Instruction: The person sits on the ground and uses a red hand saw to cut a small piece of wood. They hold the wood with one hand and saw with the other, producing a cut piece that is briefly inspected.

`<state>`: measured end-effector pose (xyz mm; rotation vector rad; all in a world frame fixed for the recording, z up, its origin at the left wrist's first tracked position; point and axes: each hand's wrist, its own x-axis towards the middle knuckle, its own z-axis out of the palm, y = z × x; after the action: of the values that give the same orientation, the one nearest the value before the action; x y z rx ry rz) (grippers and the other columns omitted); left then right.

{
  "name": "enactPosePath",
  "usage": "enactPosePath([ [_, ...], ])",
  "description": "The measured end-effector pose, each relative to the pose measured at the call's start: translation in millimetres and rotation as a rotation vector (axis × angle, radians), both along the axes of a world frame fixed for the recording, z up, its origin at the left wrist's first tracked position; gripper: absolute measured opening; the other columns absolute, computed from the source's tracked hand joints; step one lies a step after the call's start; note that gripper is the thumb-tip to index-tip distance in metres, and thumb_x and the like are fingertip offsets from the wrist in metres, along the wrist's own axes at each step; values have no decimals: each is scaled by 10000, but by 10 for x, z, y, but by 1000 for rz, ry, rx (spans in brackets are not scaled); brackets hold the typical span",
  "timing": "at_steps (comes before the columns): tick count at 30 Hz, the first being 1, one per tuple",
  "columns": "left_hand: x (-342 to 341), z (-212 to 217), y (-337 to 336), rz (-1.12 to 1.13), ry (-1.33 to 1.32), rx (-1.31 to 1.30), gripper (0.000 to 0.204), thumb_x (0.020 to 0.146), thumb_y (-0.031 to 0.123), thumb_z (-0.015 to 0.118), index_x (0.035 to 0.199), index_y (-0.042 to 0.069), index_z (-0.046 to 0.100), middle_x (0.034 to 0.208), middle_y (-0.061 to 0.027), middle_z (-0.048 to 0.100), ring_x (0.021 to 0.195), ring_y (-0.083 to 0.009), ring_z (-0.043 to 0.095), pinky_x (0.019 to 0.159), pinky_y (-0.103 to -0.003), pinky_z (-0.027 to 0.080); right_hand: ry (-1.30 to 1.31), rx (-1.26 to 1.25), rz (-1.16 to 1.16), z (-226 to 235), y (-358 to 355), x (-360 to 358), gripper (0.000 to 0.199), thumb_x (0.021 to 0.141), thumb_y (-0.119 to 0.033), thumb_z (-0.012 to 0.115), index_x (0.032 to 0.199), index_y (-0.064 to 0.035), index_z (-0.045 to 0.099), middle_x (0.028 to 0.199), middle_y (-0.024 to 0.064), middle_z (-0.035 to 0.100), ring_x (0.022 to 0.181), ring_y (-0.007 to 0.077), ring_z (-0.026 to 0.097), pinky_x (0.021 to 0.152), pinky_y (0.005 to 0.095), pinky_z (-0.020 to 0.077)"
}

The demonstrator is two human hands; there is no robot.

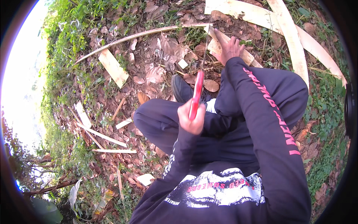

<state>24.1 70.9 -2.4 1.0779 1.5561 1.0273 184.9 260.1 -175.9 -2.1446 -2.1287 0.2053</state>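
Raised knees (164, 119) block low reach; pale strips (291, 37) crowd right; leaf litter (156, 71) ahead-left open.

Soft daylight, blown out at the left edge.
Ground is evenly lit without hard shadows; strong fisheye bending and dark vignetting are seen at the rim.

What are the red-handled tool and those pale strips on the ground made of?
Red handle: probably plastic, smooth and evenly bright. Its thin blade: looks like dark metal, though too slim to be sure. Pale strips: likely split wood or bamboo, matte, cream, fibrous-looking, some curved.
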Motion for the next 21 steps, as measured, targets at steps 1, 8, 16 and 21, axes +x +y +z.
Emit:
enactPosePath([
  [1,12,-115,235,-21,-4,-11,91,858,41,604,786,-10,579,625,47,484,572,-36,405,527,-240,332,4,6,0,38,-17,-9,1068,711,-578,796,1514,-561,92,1102,177,482,1038,369,531,930,641,384],
  [8,35,50,72,9,-64,-43,60,847,5,561,829,-34,602,659,41,508,605,-28,428,559,-208,338,-53,23,6,106,180,64,1056,715,-562,794,1512,-564,102,1068,156,484,1005,338,531,877,575,405],
  [16,126,-87,333,-13,29,60,107,847,27,588,757,-27,564,543,-12,465,520,-53,421,493,-269,357,-6,12,-11,211,12,-71,1083,696,-562,807,1518,-551,102,1105,163,480,1065,369,522,934,638,377],
  [21,-52,373,-201,11,-38,-32,88,850,38,600,786,-21,588,587,28,463,550,-42,421,511,-261,357,-15,57,-15,288,-216,-30,1113,680,-506,843,1511,-564,105,1095,146,476,1028,329,511,924,646,380],
])
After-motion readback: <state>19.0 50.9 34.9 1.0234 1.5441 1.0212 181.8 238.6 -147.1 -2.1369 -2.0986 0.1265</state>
